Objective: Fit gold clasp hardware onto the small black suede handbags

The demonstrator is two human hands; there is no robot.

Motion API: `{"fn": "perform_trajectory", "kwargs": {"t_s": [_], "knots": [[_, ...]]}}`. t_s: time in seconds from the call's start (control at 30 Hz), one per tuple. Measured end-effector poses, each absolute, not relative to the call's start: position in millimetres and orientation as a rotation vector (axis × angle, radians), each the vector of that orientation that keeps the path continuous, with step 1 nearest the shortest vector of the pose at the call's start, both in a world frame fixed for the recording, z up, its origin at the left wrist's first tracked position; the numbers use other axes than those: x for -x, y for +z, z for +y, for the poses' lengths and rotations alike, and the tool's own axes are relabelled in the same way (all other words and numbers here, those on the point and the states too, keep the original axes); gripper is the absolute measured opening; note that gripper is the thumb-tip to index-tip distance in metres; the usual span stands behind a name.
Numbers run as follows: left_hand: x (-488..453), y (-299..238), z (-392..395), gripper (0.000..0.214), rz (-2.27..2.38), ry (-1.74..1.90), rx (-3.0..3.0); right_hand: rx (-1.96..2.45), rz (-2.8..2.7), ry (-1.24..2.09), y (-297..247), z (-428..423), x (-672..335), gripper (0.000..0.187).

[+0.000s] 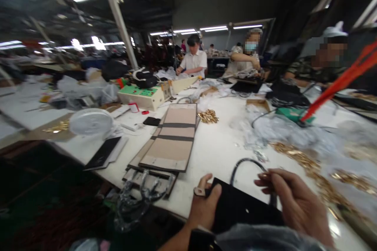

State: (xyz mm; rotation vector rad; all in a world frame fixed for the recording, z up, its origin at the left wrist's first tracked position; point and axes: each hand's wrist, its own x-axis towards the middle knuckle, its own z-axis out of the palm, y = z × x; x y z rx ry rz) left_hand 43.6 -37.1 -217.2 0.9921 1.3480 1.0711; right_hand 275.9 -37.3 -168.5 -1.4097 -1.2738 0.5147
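My left hand (204,206) is closed on the edge of a flat black bag panel (243,208), its thumb on the panel's face. A tan tab with a hole sticks up by its fingers. From the far edge of the panel rises a curved dark handle (246,160). Over the panel's right side, beside this handle, my right hand (297,200) pinches a small gold-coloured metal piece (265,175). Clear plastic and a dark part cover the near side of the panel.
Beige-lined panels (167,153) with plastic-wrapped handles (141,192) lie stacked at left. Gold metal pieces (303,160) are strewn along the right, with another pile (208,116) further back. A green-topped machine (141,96) and white fan (91,121) stand left; several co-workers sit across.
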Motion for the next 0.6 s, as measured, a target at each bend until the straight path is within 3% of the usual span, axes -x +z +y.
{"fn": "perform_trajectory", "kwargs": {"t_s": [0.17, 0.33, 0.47, 0.6], "knots": [[-38, -203, -35, 0.048, 1.281, 0.980, -0.973, 1.570, -1.398, 0.271, -170, -72, -235, 0.034], [-37, -203, -51, 0.038, 1.243, 1.087, -0.927, 1.363, -1.689, 0.435, -195, -86, -209, 0.022], [-36, -202, -57, 0.033, 1.205, 1.136, -0.871, 1.396, -1.689, 0.538, -205, -92, -194, 0.023], [-36, -199, -60, 0.033, 1.118, 1.167, -0.685, 1.413, -1.712, 0.521, -203, -95, -190, 0.013]]}}
